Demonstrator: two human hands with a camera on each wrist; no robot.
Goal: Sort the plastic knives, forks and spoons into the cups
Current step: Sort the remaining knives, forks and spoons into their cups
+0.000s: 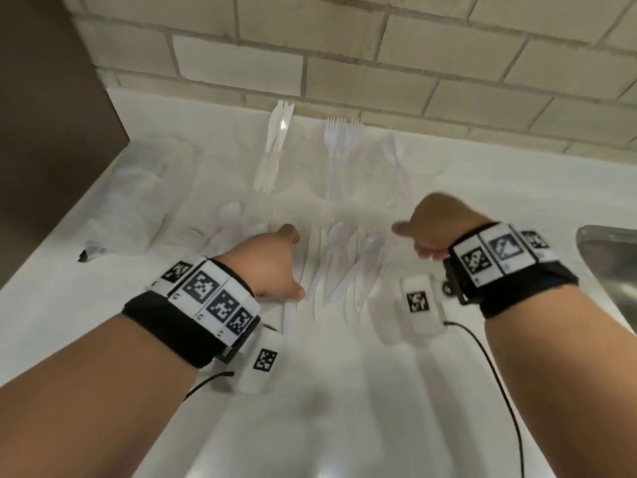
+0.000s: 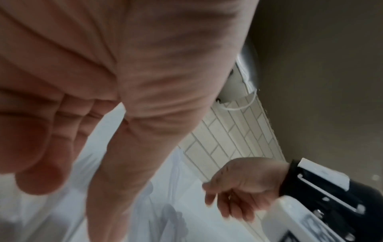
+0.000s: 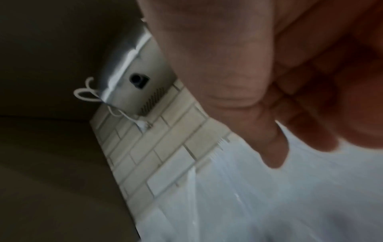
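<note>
Three clear cups stand at the back of the white counter (image 1: 344, 391): one with knives (image 1: 275, 139), one with forks (image 1: 335, 139), one with spoons (image 1: 393, 151). A loose pile of white cutlery (image 1: 344, 267) lies in front of them, and more spoons (image 1: 228, 213) lie to its left. My left hand (image 1: 275, 263) hovers at the pile's left edge with relaxed fingers and holds nothing. My right hand (image 1: 427, 225) hangs just above the pile's right side; in the left wrist view that right hand (image 2: 238, 190) is loosely curled and empty.
A plastic sleeve of stacked clear cups (image 1: 138, 198) lies on the counter at the left, beside a brown cabinet side (image 1: 44, 98). A metal sink (image 1: 610, 260) starts at the right edge. A tiled wall (image 1: 344, 56) closes the back.
</note>
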